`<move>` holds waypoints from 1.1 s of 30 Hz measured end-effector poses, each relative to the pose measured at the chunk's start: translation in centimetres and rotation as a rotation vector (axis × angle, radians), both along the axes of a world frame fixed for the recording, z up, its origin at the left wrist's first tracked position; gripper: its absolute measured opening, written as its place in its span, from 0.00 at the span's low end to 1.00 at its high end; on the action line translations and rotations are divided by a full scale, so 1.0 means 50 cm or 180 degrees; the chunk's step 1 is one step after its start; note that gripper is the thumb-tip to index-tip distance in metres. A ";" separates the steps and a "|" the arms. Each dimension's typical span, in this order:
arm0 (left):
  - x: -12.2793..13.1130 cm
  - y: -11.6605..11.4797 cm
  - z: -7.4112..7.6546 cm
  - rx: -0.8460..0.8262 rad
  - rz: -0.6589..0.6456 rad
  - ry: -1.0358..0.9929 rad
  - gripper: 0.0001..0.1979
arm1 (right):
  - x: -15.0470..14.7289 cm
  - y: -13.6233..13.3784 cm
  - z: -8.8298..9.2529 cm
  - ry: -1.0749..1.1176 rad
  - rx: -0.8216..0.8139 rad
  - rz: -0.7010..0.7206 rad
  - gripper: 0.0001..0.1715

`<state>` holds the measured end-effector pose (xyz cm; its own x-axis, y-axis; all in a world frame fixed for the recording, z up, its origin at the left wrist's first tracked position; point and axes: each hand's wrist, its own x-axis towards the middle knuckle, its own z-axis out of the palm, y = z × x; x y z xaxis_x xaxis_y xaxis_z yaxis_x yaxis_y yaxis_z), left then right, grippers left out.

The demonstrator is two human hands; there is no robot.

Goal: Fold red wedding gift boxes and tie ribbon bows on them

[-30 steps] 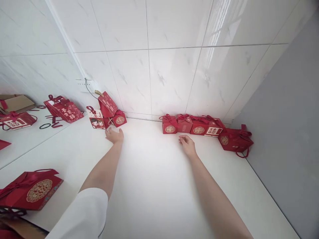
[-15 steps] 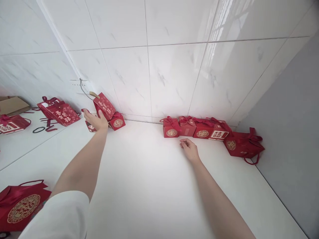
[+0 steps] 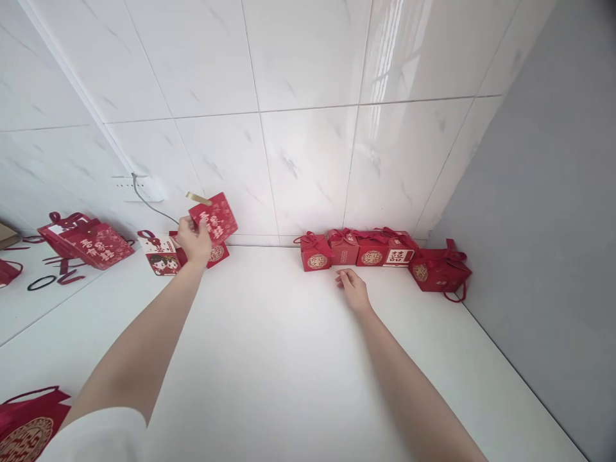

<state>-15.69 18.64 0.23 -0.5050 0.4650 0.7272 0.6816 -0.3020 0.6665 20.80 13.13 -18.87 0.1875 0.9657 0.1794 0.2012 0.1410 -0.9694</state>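
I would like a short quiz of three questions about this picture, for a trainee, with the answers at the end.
1. Which hand holds the red, white-lettered paper box with the gold loop?
2. True or false: the right hand is gripping a box.
3. Fill in: the thin black ring lies on the white tabletop near the picture's ___ edge.

Key:
1. The left hand.
2. False.
3. Left.

Soft, bright light leaves streaky glare (image 3: 389,58) on the glossy tiled wall (image 3: 308,70).
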 end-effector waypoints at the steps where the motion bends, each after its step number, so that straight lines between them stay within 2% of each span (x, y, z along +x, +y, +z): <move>1: 0.017 -0.006 -0.013 -0.0009 -0.0135 -0.0012 0.12 | -0.003 -0.005 0.002 0.0027 0.0018 -0.0067 0.25; 3: 0.068 -0.033 -0.049 -0.0044 -0.0461 -0.0021 0.11 | -0.010 -0.017 0.006 0.0092 0.0078 -0.0220 0.26; 6: 0.175 -0.107 -0.110 -0.0302 -0.1205 -0.0022 0.13 | -0.010 -0.030 0.025 0.0237 0.0257 -0.0497 0.26; 8: 0.241 -0.167 -0.132 -0.0930 -0.2489 -0.0366 0.15 | 0.008 -0.033 0.058 0.0336 0.0405 -0.0667 0.25; 10: 0.283 -0.222 -0.123 -0.1712 -0.3287 -0.0135 0.15 | 0.043 -0.039 0.115 0.0477 0.0598 -0.0829 0.24; 12: 0.297 -0.263 -0.087 -0.2528 -0.3913 0.0559 0.15 | 0.085 -0.060 0.192 0.0913 0.1022 -0.1058 0.20; 13: 0.296 -0.277 -0.065 -0.2893 -0.4118 0.0913 0.17 | 0.104 -0.078 0.235 0.1043 0.1175 -0.1034 0.19; 15: 0.289 -0.297 -0.021 -0.3405 -0.4020 0.1315 0.22 | 0.129 -0.134 0.318 0.1049 0.1387 -0.0790 0.16; 17: 0.286 -0.309 0.009 -0.3419 -0.3760 0.1450 0.21 | 0.133 -0.203 0.383 0.0766 0.1600 -0.0480 0.13; 20: 0.306 -0.323 0.021 -0.3056 -0.3620 0.1515 0.14 | 0.106 -0.286 0.429 0.0008 0.1533 0.0277 0.12; 23: 0.340 -0.333 0.003 -0.2848 -0.3539 0.1660 0.10 | 0.072 -0.309 0.422 -0.1026 0.1293 0.1123 0.09; 27: 0.366 -0.346 -0.026 -0.2829 -0.3230 0.2070 0.08 | 0.046 -0.287 0.382 -0.2258 0.0755 0.1452 0.10; 29: 0.368 -0.350 -0.029 -0.2820 -0.3199 0.2206 0.09 | 0.043 -0.278 0.372 -0.2416 0.0504 0.1524 0.13; 33: 0.362 -0.348 -0.013 -0.2712 -0.3175 0.2328 0.11 | 0.053 -0.278 0.376 -0.2298 0.0568 0.1840 0.21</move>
